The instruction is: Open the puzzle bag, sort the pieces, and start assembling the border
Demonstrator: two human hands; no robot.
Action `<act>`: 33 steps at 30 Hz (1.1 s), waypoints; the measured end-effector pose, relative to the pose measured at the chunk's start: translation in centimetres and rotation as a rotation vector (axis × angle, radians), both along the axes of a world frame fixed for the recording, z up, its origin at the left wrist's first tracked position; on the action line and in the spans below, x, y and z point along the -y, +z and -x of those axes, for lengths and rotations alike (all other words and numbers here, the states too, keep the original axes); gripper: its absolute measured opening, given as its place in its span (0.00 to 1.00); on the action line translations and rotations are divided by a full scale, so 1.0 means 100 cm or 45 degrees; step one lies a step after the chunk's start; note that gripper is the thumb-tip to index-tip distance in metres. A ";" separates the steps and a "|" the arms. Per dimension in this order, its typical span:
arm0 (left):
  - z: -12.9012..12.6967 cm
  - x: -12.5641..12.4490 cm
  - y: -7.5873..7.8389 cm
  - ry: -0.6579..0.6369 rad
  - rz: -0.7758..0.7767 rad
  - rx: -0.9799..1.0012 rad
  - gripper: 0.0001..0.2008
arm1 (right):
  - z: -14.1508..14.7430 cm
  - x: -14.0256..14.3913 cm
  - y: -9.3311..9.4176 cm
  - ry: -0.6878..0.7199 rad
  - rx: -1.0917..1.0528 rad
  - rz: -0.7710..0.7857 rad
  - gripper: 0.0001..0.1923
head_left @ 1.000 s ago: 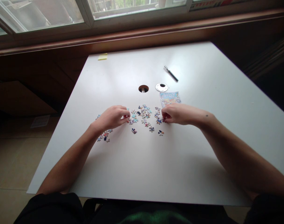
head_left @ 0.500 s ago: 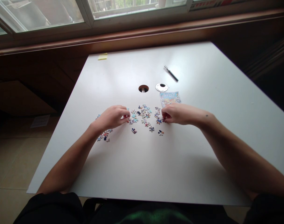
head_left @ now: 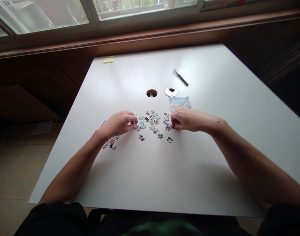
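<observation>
Your bare arms, dark short sleeves

Your left hand (head_left: 119,123) and right hand (head_left: 188,119) wear no gloves, rings or watch; both forearms are uncovered. Black short sleeves end near your shoulders, and a small dark mark sits by your right wrist.

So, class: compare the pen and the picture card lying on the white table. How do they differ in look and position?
The pen is thin, dark and stick-shaped; the picture card is flat, rectangular and colourful. The pen lies far from both hands, while the picture card lies just beyond the right hand, beside the puzzle pieces. The pen lies slanted; the card sits nearly square. Both lie flat on the table, untouched.
</observation>
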State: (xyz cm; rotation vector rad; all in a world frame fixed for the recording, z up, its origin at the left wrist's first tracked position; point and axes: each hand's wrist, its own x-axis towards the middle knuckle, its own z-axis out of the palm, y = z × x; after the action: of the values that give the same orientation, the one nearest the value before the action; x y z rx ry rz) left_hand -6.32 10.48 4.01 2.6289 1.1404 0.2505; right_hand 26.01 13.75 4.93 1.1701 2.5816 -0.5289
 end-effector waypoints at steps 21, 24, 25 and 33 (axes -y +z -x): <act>-0.001 0.000 0.001 -0.002 -0.003 0.005 0.09 | 0.002 0.001 0.004 -0.004 0.012 0.005 0.03; -0.001 0.000 0.002 -0.005 -0.002 0.000 0.08 | 0.002 0.001 0.003 -0.003 0.008 0.004 0.03; -0.001 0.000 0.001 -0.005 -0.002 0.000 0.08 | 0.001 0.001 0.003 -0.002 0.005 0.003 0.03; -0.001 0.001 0.001 0.007 0.006 -0.001 0.08 | 0.000 0.000 0.001 0.003 -0.001 0.005 0.03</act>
State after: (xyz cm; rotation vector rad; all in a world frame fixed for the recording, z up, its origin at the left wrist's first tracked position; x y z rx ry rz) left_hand -6.20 10.42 4.09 2.6221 1.1478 0.2472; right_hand 25.98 13.70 5.05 1.1661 2.5811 -0.5333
